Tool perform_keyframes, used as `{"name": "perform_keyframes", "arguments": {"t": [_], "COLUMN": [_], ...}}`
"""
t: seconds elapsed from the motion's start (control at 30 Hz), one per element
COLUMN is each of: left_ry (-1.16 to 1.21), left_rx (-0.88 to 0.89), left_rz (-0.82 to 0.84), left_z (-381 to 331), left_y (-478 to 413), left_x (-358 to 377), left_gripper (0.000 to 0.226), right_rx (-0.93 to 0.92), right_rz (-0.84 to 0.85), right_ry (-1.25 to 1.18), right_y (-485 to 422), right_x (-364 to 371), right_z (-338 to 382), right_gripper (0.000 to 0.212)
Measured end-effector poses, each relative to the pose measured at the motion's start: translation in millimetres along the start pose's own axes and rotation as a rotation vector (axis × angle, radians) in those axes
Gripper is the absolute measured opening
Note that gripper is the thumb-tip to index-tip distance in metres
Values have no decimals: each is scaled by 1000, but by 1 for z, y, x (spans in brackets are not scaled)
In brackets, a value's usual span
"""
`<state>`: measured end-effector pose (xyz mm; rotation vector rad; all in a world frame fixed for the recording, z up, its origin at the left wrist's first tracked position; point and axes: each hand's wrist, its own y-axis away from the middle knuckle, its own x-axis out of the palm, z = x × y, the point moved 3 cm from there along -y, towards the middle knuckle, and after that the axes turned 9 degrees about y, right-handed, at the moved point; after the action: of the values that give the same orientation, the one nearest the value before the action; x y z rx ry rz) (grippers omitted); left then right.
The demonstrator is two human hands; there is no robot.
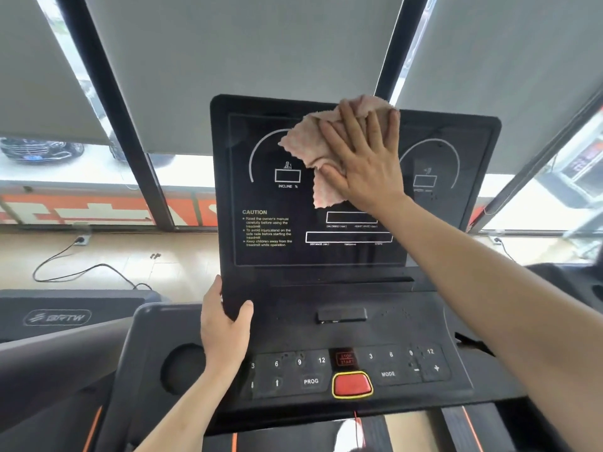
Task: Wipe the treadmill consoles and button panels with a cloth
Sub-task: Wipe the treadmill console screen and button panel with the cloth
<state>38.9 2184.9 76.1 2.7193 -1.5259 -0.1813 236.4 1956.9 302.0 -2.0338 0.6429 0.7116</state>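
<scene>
Your right hand [362, 158] lies flat with its fingers spread, palm pressing the pink cloth [318, 148] against the upper middle of the console [270, 239]. You are not clenching the cloth; it is pinned between your open palm and the dark screen. Its crumpled edges stick out to the left of your hand, above your fingertips at the console's top edge, and below your thumb, where a corner hangs down towards the small readout boxes. The cloth covers the space between the two curved gauge arcs, touching the right end of the left arc above the INCLINE box.

Your left hand [223, 327] grasps the console's lower left corner, thumb on the front face and the fingers wrapped behind the edge, out of sight.

The console stands upright and tilts slightly back. White CAUTION text sits at its lower left, just above your left hand.

Nearer to you lies the button panel [388, 373], well apart from the cloth. It carries numbers 3, 6, 9 and 12 on each side, PROG on the left and MODE on the right. The red key [351, 384], ringed in yellow, sits at the middle near edge, with a red cord running down from it. A round cup holder [182, 367] sits left of the panel, just beside your left wrist.

Far behind the console, grey blinds [228, 44] hang over the windows, and a black cable [81, 272] loops across the floor on the left.
</scene>
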Motion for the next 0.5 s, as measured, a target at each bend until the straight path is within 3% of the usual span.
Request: {"name": "perform_keyframes", "arguments": {"t": [0.07,0.13,0.23,0.4,0.5], "left_ry": [-105,-188,-300,-633,-740], "left_rx": [136,395,671,840,859], "left_rz": [-51,-85,37,277,330], "left_z": [-7,-17,-27,-25,-17], "left_y": [10,23,31,21,18], "left_x": [4,12,31,59,63], "left_gripper": [67,57,47,50,56], "right_rx": [53,61,31,-51,-65], "right_rz": [21,46,105,212,238], "right_ry": [-18,-21,-25,-59,-75], "right_y": [11,32,76,149,167], "right_x": [5,15,33,60,65], "right_z": [5,12,27,48,50], "right_gripper": [72,75,78,78,76]}}
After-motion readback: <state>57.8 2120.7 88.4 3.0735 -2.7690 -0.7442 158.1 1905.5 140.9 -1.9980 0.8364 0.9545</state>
